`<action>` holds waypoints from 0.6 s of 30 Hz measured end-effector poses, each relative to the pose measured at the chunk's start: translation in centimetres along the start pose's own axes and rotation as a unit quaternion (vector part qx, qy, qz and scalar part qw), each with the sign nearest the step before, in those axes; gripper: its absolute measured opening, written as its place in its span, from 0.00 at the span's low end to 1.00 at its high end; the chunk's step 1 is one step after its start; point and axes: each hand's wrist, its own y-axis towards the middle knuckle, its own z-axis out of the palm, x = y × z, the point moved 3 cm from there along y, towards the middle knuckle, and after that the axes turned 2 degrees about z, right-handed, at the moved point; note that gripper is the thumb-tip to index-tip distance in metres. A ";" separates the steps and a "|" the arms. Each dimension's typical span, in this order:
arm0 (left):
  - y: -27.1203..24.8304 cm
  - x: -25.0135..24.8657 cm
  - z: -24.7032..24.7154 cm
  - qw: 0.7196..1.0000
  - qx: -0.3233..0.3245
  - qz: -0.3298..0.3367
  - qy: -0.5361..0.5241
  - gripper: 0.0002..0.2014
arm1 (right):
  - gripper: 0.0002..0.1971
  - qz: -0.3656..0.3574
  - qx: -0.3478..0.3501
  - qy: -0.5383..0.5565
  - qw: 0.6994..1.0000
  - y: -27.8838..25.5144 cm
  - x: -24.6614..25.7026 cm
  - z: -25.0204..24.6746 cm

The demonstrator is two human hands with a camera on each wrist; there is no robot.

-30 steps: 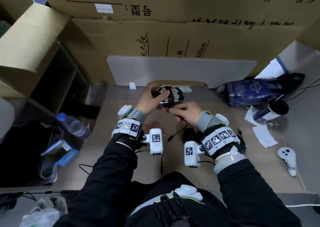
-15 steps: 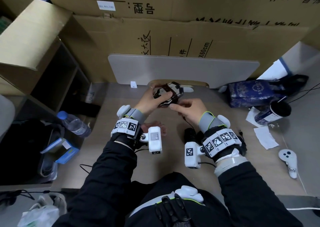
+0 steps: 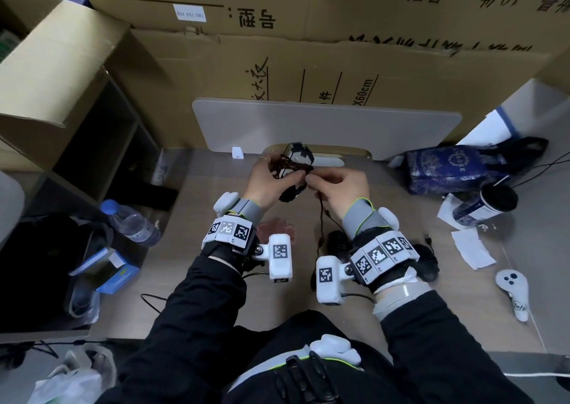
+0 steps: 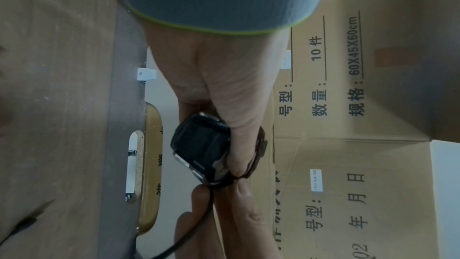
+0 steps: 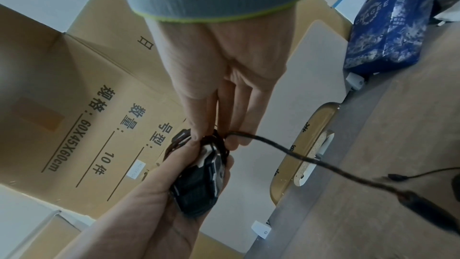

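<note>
A black computer mouse [image 3: 297, 159] with a dark braided cable [image 3: 321, 218] is held up above the desk [image 3: 185, 249] near its far edge. My left hand [image 3: 282, 170] grips the mouse body [image 4: 199, 145], thumb along its side. Several turns of cable are wrapped round the mouse [image 5: 199, 180]. My right hand [image 3: 310, 180] pinches the cable [image 5: 298, 157] right at the mouse, between thumb and fingers. The loose end hangs down toward the desk and ends in a plug [image 5: 428, 212].
Cardboard boxes [image 3: 308, 64] and a pale panel [image 3: 324, 129] wall off the back. A blue bag [image 3: 447, 169], a cup [image 3: 490, 203], paper slips [image 3: 472, 247] and a white controller [image 3: 513, 289] lie at the right. A water bottle [image 3: 129, 221] sits at the left.
The mouse has been lifted a little and turned more upright in my left hand. My right hand has come up to it, drawing the cable along.
</note>
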 end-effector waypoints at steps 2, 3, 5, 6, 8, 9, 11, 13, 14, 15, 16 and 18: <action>0.1 -0.2 0.1 1.000 0.006 0.008 0.013 0.25 | 0.10 0.002 -0.015 -0.003 1.000 0.2 -0.1 0.0; 0.1 -0.2 0.1 1.000 0.015 0.013 0.021 0.24 | 0.10 0.003 -0.021 -0.008 1.000 0.3 -0.1 0.0; 0.2 -0.4 0.2 0.999 0.030 0.018 0.027 0.25 | 0.10 0.003 -0.026 -0.024 0.999 0.6 -0.2 -0.3; 0.2 -0.4 0.2 0.999 0.038 0.016 0.023 0.27 | 0.09 0.007 -0.027 -0.034 0.999 0.5 0.0 -0.4; 0.4 -0.4 0.3 0.998 0.053 0.009 0.015 0.32 | 0.06 0.004 -0.029 -0.061 0.998 0.6 0.3 -0.8; 0.4 -0.4 0.5 0.998 0.057 0.008 0.014 0.33 | 0.05 -0.002 -0.032 -0.083 0.996 0.6 0.4 -0.9; 0.4 -0.5 0.8 0.999 0.052 0.005 0.007 0.32 | 0.05 -0.013 -0.035 -0.116 0.993 0.6 0.5 -1.0; 0.4 -0.6 1.0 0.999 0.043 -0.003 -0.002 0.29 | 0.06 -0.017 -0.037 -0.126 0.991 0.6 0.6 -0.9; 0.4 -0.6 1.1 0.999 0.039 -0.007 -0.003 0.28 | 0.06 -0.011 -0.034 -0.122 0.992 0.5 0.6 -0.8; 0.4 -0.5 1.1 0.999 0.037 -0.010 -0.003 0.28 | 0.05 -0.006 -0.034 -0.113 0.993 0.6 0.4 -0.7; 0.4 -0.5 1.0 0.999 0.033 -0.011 -0.004 0.27 | 0.05 0.003 -0.034 -0.101 0.994 0.7 0.2 -0.7; 0.5 -0.5 0.8 0.999 0.026 -0.018 -0.013 0.28 | 0.09 0.019 -0.030 -0.070 0.997 1.1 -0.6 -0.8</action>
